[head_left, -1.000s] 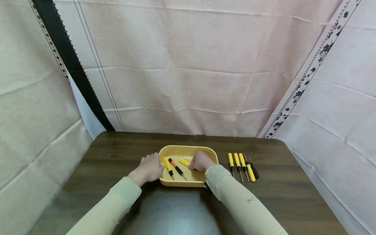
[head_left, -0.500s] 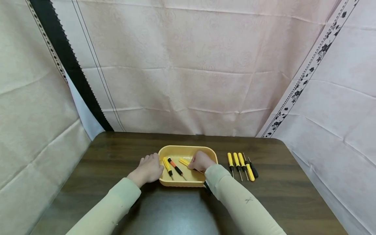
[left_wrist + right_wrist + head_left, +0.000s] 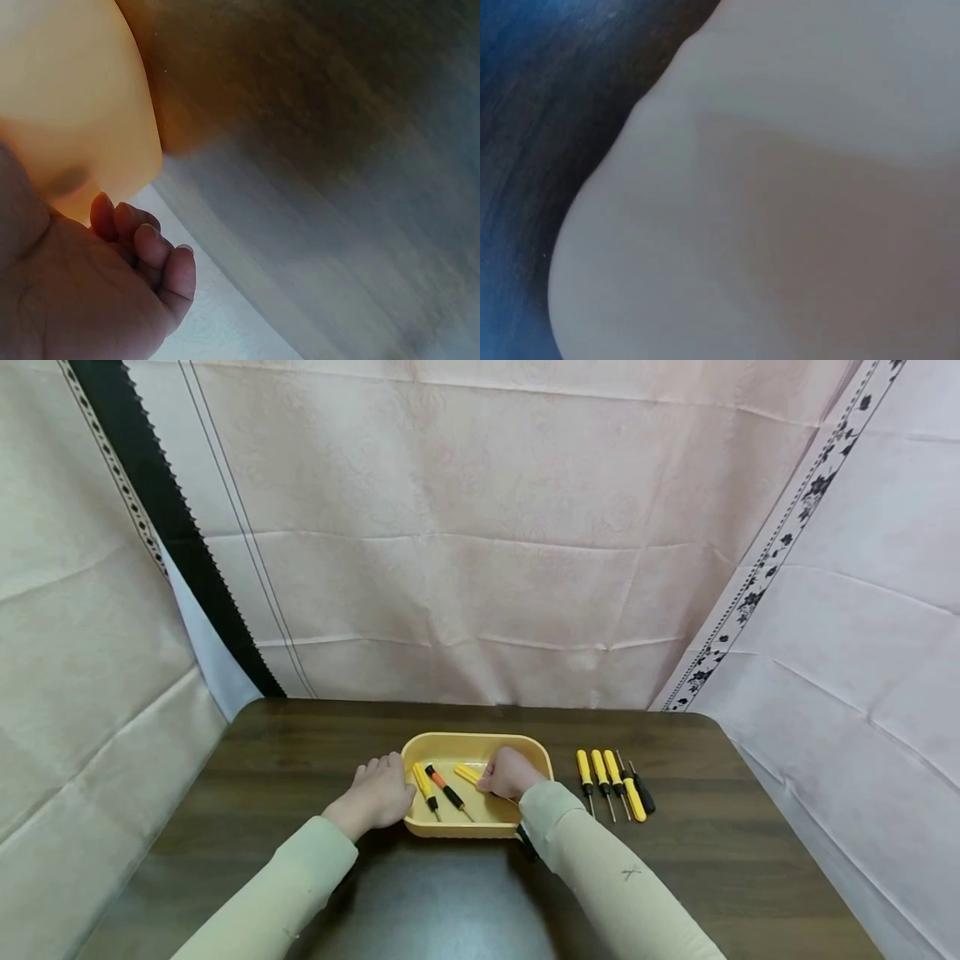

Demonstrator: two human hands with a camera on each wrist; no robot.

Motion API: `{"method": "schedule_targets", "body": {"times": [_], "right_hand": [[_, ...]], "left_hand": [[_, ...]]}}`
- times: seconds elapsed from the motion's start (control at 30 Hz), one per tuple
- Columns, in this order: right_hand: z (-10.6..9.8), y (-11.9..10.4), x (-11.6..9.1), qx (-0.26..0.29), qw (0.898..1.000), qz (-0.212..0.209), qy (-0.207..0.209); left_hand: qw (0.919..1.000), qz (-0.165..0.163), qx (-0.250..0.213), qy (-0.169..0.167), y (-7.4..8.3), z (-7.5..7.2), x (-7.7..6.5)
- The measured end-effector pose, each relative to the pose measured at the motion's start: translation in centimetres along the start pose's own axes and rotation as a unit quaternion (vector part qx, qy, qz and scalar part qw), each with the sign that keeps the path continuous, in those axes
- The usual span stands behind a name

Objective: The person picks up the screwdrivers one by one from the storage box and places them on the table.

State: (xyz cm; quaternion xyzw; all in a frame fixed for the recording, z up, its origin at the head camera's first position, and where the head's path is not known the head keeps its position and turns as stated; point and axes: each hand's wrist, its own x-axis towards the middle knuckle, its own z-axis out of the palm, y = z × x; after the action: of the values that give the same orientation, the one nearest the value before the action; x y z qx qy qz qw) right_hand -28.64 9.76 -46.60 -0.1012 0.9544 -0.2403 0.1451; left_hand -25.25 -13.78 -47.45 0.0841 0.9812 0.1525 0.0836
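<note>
In the head view, my left hand [image 3: 377, 792] holds the left rim of a yellow plastic tray [image 3: 480, 831], its thumb over the edge. The left wrist view shows those fingers [image 3: 176, 277] curled beside the tray's wall. My right hand [image 3: 512, 774] reaches into the tray and pinches a yellow-handled screwdriver [image 3: 467, 773], whose handle end sticks out on the left; the hand hides its middle. Left of it in the tray lie an orange-and-black screwdriver [image 3: 447, 791] and another yellow-and-black screwdriver [image 3: 425, 785]. A blurred pale surface fills most of the right wrist view.
To the right of the tray, several yellow-handled screwdrivers [image 3: 601, 770] and a black-handled one [image 3: 643, 793] lie side by side on the dark wooden table [image 3: 300, 735]. Pale cloth [image 3: 480, 568] hangs behind the table and along both sides.
Both hands stay in place on the tray and the screwdriver. The whole head view has shifted slightly, with everything a little further left in it.
</note>
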Motion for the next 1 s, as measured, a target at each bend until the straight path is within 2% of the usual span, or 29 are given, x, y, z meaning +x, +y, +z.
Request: {"method": "schedule_targets", "body": {"times": [0.43,0.67,0.87,1.0], "right_hand": [[0.4,-0.2,0.1,-0.035,0.999,-0.007,0.019],[0.2,-0.1,-0.6,0.005,1.000,-0.017,0.011],[-2.5,-0.2,-1.6,0.077,0.996,-0.051,0.007],[-4.9,-0.1,-2.0,0.113,0.991,-0.060,0.033]], "left_hand": [[0.9998,0.003,-0.021,-0.002,-0.1,-0.5,0.0],[0.9998,0.007,-0.018,-0.005,-0.1,-0.1,0.0],[0.9999,0.006,-0.012,-0.003,-0.2,-0.1,0.0],[0.9998,0.007,-0.017,-0.002,-0.2,-0.3,0.0]]}}
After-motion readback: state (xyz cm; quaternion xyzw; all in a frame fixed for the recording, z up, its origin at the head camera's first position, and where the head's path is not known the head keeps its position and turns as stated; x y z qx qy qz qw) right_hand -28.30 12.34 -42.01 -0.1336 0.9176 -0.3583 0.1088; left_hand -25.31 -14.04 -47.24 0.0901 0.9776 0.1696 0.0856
